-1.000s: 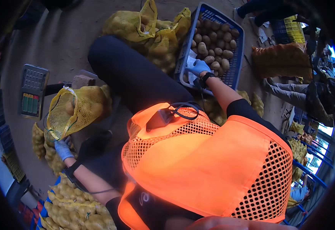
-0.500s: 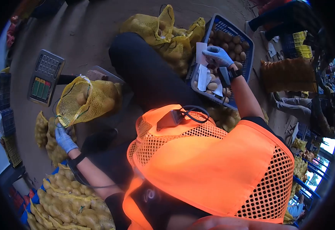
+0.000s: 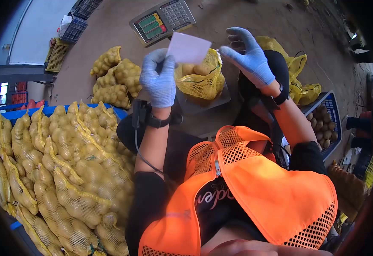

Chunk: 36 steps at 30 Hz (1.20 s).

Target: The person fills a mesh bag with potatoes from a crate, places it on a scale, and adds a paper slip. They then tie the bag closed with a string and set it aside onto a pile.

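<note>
A white paper card (image 3: 188, 48) is pinched between the thumb and fingers of my left hand (image 3: 158, 79), which wears a pale blue knitted glove. My right hand (image 3: 250, 59), gloved the same way, is raised with fingers spread and holds nothing; a gap separates it from the card. Below and between the hands, an open-mouthed yellow mesh bag (image 3: 201, 85) with several potatoes (image 3: 202, 69) inside rests on the scale's platform (image 3: 220, 100). The card and left hand cover part of the bag's upper left side.
Beyond the bag stands the scale's keypad display (image 3: 162, 21). Filled potato bags (image 3: 118, 77) lie on the floor to the left, and many more (image 3: 67, 162) fill a blue-edged holder. At right are yellow mesh bags (image 3: 299, 68) and a blue crate (image 3: 335, 115) of potatoes.
My view has swung left. My right hand has left the crate and come near the bag. My left hand has let go of the mesh bag's rim and now holds the paper card.
</note>
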{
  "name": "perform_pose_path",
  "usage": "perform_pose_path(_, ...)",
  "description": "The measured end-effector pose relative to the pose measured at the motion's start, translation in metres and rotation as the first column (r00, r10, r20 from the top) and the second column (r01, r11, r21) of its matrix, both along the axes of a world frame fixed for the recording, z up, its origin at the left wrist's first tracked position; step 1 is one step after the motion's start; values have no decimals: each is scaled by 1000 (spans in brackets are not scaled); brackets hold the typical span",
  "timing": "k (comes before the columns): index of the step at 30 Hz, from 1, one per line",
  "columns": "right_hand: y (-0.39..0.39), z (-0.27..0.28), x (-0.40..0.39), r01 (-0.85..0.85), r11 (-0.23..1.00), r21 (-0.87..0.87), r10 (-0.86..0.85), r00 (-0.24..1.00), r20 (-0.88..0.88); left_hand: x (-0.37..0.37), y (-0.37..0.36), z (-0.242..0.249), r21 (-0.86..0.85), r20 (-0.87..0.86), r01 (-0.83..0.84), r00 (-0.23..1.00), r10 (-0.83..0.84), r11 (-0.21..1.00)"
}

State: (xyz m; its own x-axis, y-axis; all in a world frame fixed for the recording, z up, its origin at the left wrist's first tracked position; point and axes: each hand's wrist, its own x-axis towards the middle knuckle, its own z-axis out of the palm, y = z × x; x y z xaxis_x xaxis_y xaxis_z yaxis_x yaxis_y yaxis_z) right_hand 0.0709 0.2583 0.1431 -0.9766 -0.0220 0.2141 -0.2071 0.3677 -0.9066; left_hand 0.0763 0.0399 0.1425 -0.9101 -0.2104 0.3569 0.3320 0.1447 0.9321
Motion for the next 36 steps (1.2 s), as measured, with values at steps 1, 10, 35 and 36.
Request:
perform_pose_path(1, -7, -16, -11, 96, 995, -27, -91, 984, 153, -12, -2, -9, -65, -140, -120, 984, 110, 991)
perform_pose_path(10, 2, -81, -33, 6, 907, -420, 273, 753, 599, -12, 22, -74, -906, 417, 423, 892, -174, 0)
perform_pose_path(35, -4, -85, -33, 61, 803, -593, 376, 721, 582, -41, -86, -39, -154, 701, 247, 709, -70, 957)
perform_pose_path(36, -4, -84, -33, 66, 804, -590, 367, 726, 582, -42, -89, -40, -269, 616, 285, 785, -64, 920)
